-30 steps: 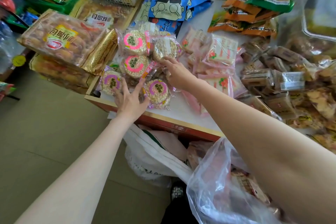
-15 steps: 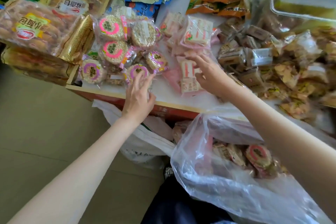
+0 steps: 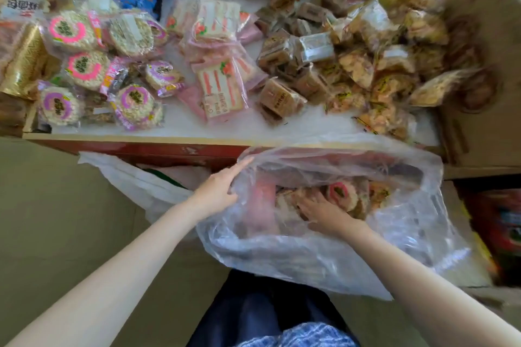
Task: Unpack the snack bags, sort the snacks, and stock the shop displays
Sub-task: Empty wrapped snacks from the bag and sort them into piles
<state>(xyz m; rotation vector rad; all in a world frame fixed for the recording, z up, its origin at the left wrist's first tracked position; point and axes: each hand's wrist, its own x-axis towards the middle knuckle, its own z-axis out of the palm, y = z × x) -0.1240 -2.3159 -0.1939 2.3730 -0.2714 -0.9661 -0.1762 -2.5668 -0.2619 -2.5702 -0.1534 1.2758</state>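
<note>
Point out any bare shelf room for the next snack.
Bare strip along the shelf's front edge, below the pink packs and brown blocks; a narrow gap between pink packs and round rice cakes. The right side, under the crisp packets, is crowded.

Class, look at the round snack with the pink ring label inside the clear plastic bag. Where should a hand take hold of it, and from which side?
Grip the round snack by its rim, thumb on one face and fingers on the other, coming down through the bag's open top. It stands nearly on edge among other packets, so the upper rim is likely the freest part. The right hand is already inside beside it; the left hand holds the clear plastic bag at its mouth.
</note>
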